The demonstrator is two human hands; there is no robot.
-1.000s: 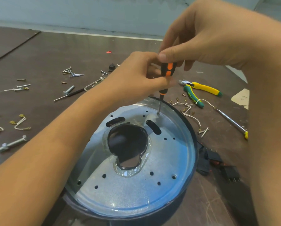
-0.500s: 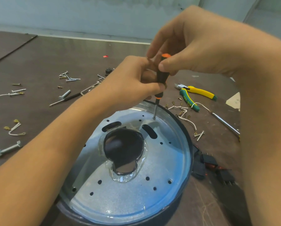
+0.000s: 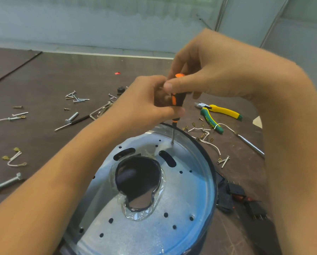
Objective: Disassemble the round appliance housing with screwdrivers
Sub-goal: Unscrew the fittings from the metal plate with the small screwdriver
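A round appliance housing with a shiny metal plate, a dark rim and a large dark central opening sits in front of me on the brown table. A small screwdriver with a black and orange handle stands upright, its tip set at the plate's far edge. My left hand grips the lower handle. My right hand pinches the top of the handle from above.
Yellow-and-green pliers lie behind the housing on the right, with loose wires and brass terminals near them. Screws, bolts and wire pieces are scattered on the left. Black switch parts sit right of the housing. A metal rod lies far right.
My right hand's fingers have shifted round the top of the handle. The view has dropped a little, and the screwdriver stays upright on the same spot.
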